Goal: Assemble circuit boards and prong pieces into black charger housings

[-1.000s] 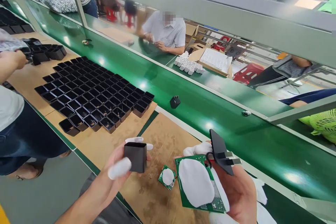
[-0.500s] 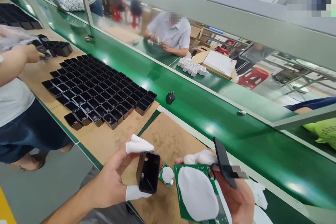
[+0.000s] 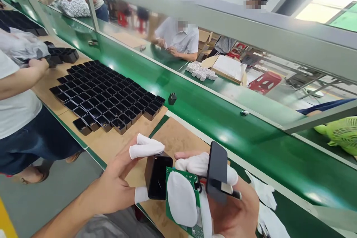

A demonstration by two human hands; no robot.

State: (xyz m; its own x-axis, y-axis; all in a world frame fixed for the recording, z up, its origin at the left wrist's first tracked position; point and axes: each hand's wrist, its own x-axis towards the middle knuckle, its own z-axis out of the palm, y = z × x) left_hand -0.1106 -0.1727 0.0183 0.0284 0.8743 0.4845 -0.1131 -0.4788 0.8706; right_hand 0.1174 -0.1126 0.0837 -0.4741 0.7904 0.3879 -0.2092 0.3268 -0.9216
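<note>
Head view: left hand (image 3: pixel 119 178) has fingers clamped on the case (image 3: pixel 158 176); right hand (image 3: pixel 235 204) grips padded board (image 3: pixel 182 199) and plug (image 3: pixel 219 173) at its mouth. Squaring board to mouth should prevent snagging.

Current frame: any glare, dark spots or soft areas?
Head view: glare patches on the green belt; upper right washed out; inside of the black case in the left hand mostly too dark to read; far background soft.
</note>
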